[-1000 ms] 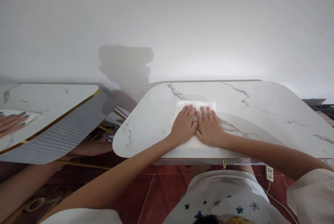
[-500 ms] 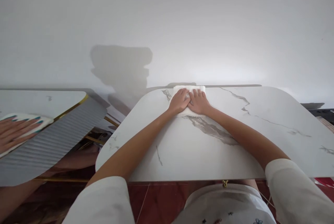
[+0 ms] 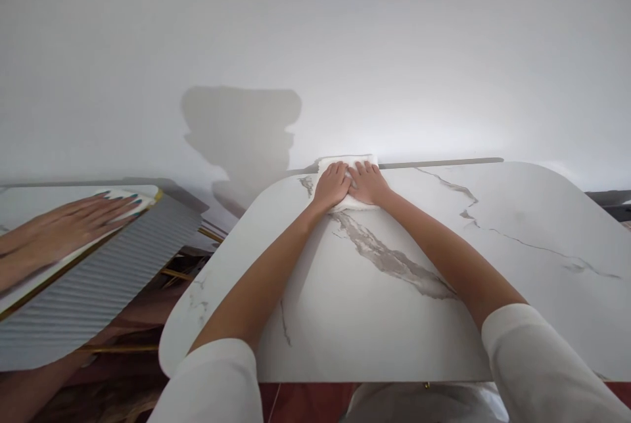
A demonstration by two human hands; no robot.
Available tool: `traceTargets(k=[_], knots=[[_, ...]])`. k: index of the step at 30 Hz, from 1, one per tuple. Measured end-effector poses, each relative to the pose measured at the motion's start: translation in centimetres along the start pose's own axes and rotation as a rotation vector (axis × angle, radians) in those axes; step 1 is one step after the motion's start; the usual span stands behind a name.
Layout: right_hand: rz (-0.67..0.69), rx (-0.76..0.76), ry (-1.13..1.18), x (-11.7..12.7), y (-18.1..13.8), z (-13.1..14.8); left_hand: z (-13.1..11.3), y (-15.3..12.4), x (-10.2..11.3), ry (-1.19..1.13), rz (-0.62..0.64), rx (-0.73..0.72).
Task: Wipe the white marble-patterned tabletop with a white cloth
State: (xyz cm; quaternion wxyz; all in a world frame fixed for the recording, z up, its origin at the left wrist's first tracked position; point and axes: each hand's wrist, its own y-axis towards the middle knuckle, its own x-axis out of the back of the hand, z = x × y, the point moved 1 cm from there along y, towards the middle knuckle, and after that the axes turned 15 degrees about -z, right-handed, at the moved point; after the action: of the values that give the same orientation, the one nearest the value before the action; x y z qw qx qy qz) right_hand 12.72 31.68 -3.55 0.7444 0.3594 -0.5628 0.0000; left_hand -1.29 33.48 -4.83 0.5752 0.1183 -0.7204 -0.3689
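A folded white cloth (image 3: pixel 362 161) lies at the far edge of the white marble-patterned table (image 3: pixel 517 259), against the wall. My left hand (image 3: pixel 331 185) and my right hand (image 3: pixel 369 183) rest side by side flat on the cloth, fingers stretched out and pressing down. Both arms reach out straight across the tabletop. Most of the cloth is hidden under my hands.
To the left stands a second marble-topped table (image 3: pixel 29 200) with a gold rim and ribbed grey side. Another person's hand (image 3: pixel 83 216) with teal nails presses a white cloth on it. A plain white wall runs behind both tables.
My hands slid the cloth from the table's middle out to its far edge, then a little left. The other person's hand moved right along the neighbouring table.
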Motion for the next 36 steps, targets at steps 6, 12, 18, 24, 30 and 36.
traceTargets(k=[6,12,18,24,30,36], knots=[[0.024,-0.057,-0.007,1.0,-1.2,-3.1,-2.7,1.3,-1.7,-0.028,0.02,-0.026],[0.013,-0.093,-0.043,1.8,-2.1,-3.5,-4.1,1.5,-1.7,-0.062,0.031,-0.073],[0.028,-0.109,-0.071,3.2,-4.4,-1.3,-4.7,-0.7,-0.1,-0.07,0.039,-0.101],[0.051,-0.079,-0.068,5.2,-7.9,1.7,-6.1,-4.7,3.5,-0.105,0.045,-0.152],[0.018,-0.068,-0.075,7.3,-12.1,5.5,-8.2,-8.9,7.8,-0.112,0.048,-0.143],[-0.026,-0.066,-0.057,9.8,-16.5,9.4,-10.2,-13.1,12.2,-0.12,0.127,-0.077]])
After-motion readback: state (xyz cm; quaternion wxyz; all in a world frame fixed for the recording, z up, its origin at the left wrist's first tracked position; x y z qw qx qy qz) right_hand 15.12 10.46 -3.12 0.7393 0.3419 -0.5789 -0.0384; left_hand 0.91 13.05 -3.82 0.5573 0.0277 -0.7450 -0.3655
